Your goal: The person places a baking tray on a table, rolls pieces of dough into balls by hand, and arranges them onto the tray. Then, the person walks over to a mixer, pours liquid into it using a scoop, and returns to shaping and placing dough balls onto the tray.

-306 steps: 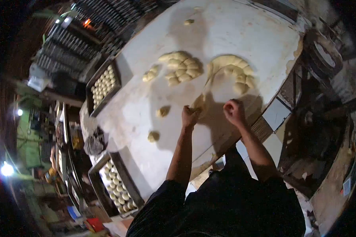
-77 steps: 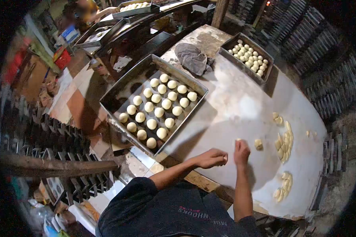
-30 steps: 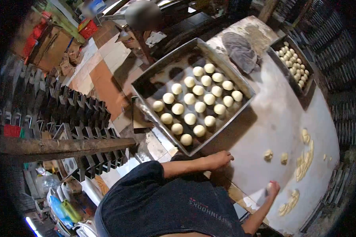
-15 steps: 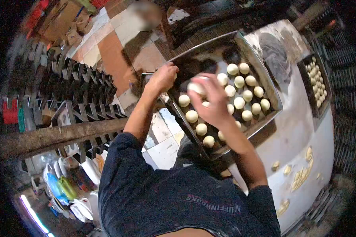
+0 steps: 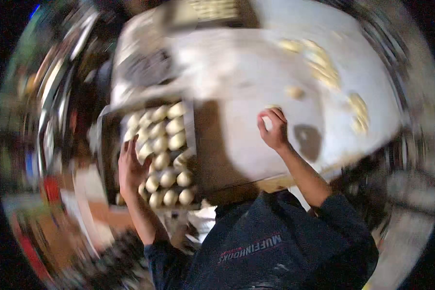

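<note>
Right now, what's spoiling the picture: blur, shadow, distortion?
Head view: streaky blur softens the far dough pieces and gray cloth, though the shirt lettering is readable; head view: dark shadows lie beside the tray and the right hand; head view: the table looks bowed at its edges, and the corners are black.

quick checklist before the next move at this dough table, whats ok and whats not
1. Left hand clear of the near tray: not ok, it is spread over the tray's left part; whether it touches anything, cannot tell.
2. Right hand clear of the tray: ok, it is over the worktable.
3. Right hand's hold on the pale dough at its tips: cannot tell, blurred.
4. Loose dough lump near the right hand: ok, just beyond it.
5. Dough balls spaced apart: cannot tell, blur merges several.
6. Grey cloth out of the tray: ok, it lies beyond the tray's far edge.
</note>
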